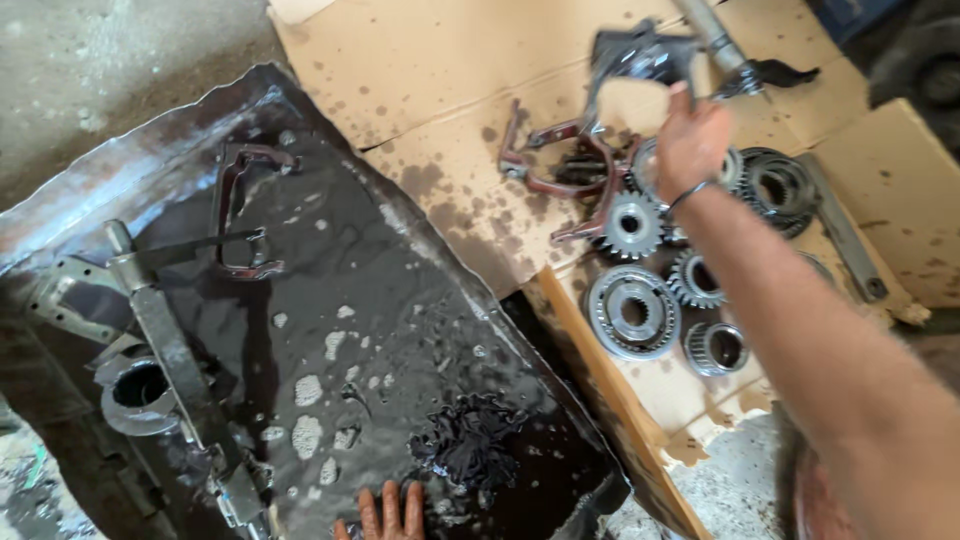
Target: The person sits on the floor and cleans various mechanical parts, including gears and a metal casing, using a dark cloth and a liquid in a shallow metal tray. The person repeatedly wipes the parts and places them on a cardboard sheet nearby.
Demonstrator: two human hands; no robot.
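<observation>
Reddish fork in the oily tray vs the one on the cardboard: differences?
The tray fork lies in the dark liquid of the metal tray, apart from other parts. The cardboard fork lies dry on the stained cardboard, against the gears, near the right hand. Both are reddish-brown and curved.

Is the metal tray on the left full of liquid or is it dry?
It holds liquid. The metal tray is covered by a dark, shiny pool with pale foam patches, and a black rag lies soaking in it.
</observation>
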